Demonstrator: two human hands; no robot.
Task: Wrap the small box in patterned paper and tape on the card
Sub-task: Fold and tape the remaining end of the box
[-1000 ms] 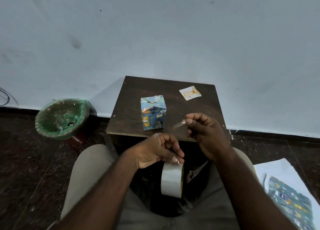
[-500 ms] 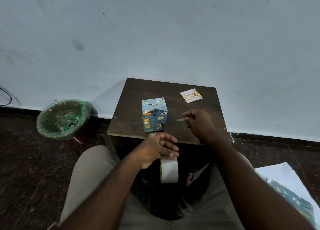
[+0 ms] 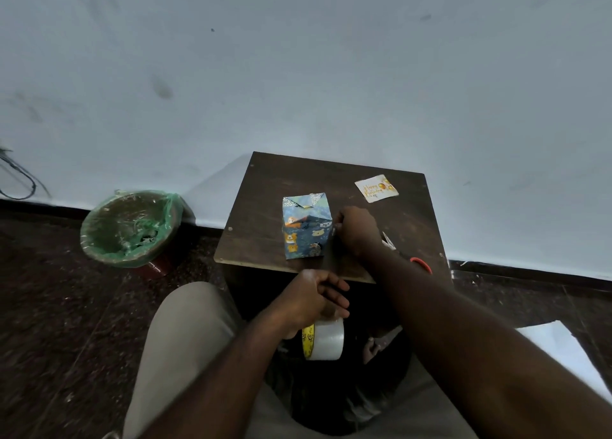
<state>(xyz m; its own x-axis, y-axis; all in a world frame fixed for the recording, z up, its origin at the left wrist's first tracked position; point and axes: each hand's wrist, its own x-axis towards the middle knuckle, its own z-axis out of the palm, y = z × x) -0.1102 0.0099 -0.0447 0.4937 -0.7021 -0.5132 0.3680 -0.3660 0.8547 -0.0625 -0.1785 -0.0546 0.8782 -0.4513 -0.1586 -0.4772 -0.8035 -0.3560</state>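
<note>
1. In my head-camera feed, the wrapped box stands upright on the small wooden table, about midway between the left and right edges and nearer the front edge. Its blue animal-print paper is folded into flaps on top.
2. My operator's right hand is at the box's right face with its fingers curled and fingertips touching or almost touching the paper. A small pale fleck shows at the fingertips. I cannot tell whether the hand is pinching anything.
3. The left hand sits just below the table's front edge, over the lap. Its fingers are curled over the top of a roll of clear tape, gripping it. The roll stands on edge and shows a yellow inner core.
4. The birthday card lies flat near the table's far right corner, well apart from the box.
5. Scissors with a red handle lie near the right edge, partly hidden behind the right forearm.
6. On the floor to the table's left, against the wall, is a bin with a green liner. A white sheet of paper lies on the floor to the right.
</note>
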